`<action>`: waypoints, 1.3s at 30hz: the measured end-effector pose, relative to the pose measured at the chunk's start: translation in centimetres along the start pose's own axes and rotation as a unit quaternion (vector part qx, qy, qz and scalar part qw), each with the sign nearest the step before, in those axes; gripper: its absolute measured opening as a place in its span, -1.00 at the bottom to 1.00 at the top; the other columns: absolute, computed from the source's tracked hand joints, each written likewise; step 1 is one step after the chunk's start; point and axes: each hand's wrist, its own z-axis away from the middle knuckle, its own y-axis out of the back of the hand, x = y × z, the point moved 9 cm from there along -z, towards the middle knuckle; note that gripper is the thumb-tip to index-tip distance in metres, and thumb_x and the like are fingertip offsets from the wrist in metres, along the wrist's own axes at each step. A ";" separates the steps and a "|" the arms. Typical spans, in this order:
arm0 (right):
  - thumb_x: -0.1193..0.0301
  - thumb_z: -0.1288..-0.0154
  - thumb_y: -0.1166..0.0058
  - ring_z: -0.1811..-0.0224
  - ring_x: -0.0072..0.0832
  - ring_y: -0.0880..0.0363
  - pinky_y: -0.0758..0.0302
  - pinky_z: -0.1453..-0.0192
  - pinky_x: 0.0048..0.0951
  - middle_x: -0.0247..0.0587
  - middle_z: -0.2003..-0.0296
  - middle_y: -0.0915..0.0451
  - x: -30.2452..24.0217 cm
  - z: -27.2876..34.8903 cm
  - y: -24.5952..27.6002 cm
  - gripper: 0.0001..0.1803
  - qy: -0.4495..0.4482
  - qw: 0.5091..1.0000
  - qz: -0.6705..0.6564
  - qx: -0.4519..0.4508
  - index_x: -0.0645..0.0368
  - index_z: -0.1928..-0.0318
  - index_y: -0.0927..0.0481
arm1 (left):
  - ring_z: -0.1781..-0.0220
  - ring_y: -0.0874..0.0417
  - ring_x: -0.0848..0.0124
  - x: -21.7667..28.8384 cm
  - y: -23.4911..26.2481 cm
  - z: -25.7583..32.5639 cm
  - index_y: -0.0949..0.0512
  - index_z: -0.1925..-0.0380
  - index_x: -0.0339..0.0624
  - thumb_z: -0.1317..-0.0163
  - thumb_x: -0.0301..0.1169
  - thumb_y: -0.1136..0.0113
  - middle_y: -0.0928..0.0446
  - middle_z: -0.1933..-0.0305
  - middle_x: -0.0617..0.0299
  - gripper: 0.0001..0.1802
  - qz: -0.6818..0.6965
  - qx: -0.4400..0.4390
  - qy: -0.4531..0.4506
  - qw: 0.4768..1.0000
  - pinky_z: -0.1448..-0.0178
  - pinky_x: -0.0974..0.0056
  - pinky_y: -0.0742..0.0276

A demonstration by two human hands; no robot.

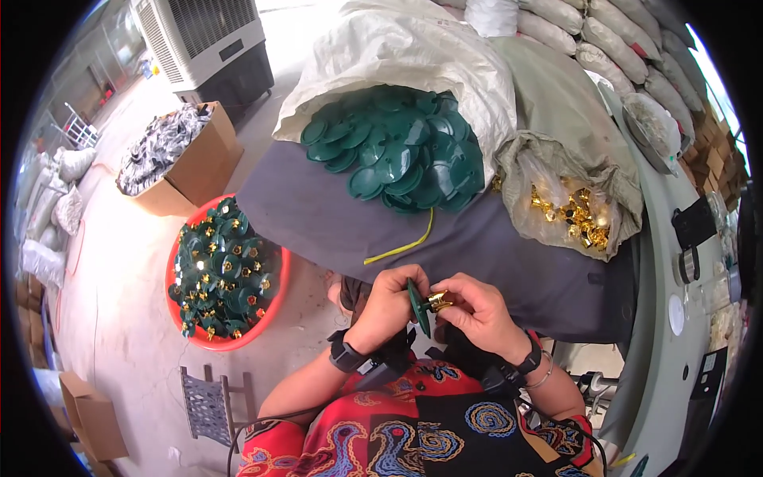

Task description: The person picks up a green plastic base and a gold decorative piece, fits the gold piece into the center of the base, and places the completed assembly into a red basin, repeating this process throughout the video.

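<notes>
In front of my body, my left hand [387, 308] pinches a dark green plastic disc [419, 310], which is turned edge-on. My right hand [482, 312] grips a small shiny gold piece [438, 300] with thumb and fingers, at the disc's right face. The two parts meet at a short stem in the disc's middle; whether they are fully joined I cannot tell. Beyond my hands, a pile of green discs [397, 151] spills from a white woven sack [373, 56]. Gold pieces [584, 216] lie in an opened sack [524, 179] to the right.
On the left floor stands a red tub [281, 290] of green discs with gold pieces attached. Behind it are a cardboard box [191, 171] of grey parts and an air cooler [211, 48]. A yellow strip [401, 248] lies on the grey cloth [310, 211]. A green table [656, 318] borders the right.
</notes>
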 end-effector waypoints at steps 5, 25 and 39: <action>0.54 -0.14 -0.18 0.41 -0.19 -0.56 -0.46 0.34 -0.34 -0.11 0.36 -0.46 -2.3 -0.2 -1.0 -0.71 0.123 0.962 0.245 0.013 0.28 0.13 -0.43 | 0.61 -0.46 0.30 2.4 0.2 0.3 -0.40 0.54 -0.27 -0.01 -0.66 -0.03 -0.41 0.64 0.15 -0.93 -0.204 0.090 -0.129 0.966 0.48 0.28 -0.35; 0.41 -0.14 -0.25 0.43 -0.49 -0.58 -0.52 0.31 -0.48 -0.19 0.41 -0.62 6.1 2.6 15.9 -0.73 -0.130 0.925 0.214 0.287 0.29 0.18 -0.57 | 0.50 -0.39 0.57 1.2 30.8 5.4 -0.41 0.57 -0.18 -0.10 -0.66 0.15 -0.39 0.53 0.35 -0.81 -0.191 0.349 -0.094 0.913 0.52 0.45 -0.26; 0.49 -0.01 -0.23 0.20 0.11 -0.55 -0.49 0.11 -0.07 0.24 0.28 -0.55 10.8 1.5 26.4 -0.69 -0.199 0.752 0.587 0.226 0.34 0.19 -0.55 | 0.09 -0.61 0.01 8.3 27.8 2.7 -0.58 0.14 -0.25 0.07 -0.58 -0.05 -0.58 0.14 -0.08 -0.60 -0.532 0.395 -0.167 0.730 -0.05 0.10 -0.50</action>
